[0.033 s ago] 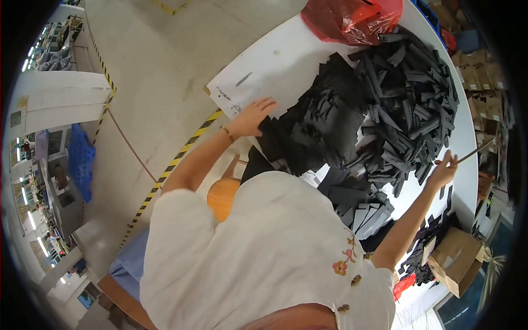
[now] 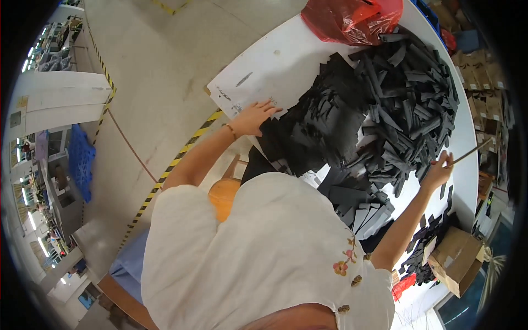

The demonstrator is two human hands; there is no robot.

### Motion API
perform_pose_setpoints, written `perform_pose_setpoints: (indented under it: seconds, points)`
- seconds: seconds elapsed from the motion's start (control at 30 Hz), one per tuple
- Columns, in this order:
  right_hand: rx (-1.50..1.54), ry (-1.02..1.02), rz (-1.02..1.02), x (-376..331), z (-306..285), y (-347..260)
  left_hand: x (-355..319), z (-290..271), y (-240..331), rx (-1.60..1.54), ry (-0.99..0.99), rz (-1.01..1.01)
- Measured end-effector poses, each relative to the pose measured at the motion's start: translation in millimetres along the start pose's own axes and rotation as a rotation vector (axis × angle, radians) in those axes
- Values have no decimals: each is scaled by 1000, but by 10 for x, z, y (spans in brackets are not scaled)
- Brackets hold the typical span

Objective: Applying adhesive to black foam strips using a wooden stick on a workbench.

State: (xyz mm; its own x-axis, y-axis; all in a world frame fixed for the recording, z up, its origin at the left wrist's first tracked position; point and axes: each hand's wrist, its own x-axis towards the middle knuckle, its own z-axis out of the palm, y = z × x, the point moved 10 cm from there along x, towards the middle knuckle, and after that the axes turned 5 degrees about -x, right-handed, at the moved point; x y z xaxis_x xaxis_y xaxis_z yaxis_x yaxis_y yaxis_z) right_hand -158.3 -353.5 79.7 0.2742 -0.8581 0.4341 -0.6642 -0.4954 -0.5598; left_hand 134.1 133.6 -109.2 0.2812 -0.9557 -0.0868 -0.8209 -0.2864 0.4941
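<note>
My left hand lies flat with fingers stretched out, at the left edge of a pile of thin black sheets on the white table. Nothing shows in its grasp. Off to the right, above the table's right side, my right hand is closed on one end of a thin brown stick, which points up and outward. Between the hands, a large heap of black strips spreads beside the sheets. What material the black pieces are I cannot tell.
A red plastic bag sits at the table's far edge. Close to my body lie black and grey flat pieces. An open cardboard box stands at the lower right. An orange stool is beside me, left of the table.
My left hand has shifted very slightly right along the sheets' edge. My right hand, with the stick, has moved a little to the left.
</note>
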Motion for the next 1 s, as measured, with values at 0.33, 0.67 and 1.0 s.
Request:
perform_pose_setpoints:
  seconds: [0.33,0.67,1.0]
  points:
    - [-52,-93,43,-717,-42,26,-365,646,-288,-63,-325,-26]
    - [100,-184,70,-907,161,-27,-543,-367,-93,-339,-242,-106]
    - [257,-207,136,-1404,84,-92,1408,-619,885,-474,-343,18]
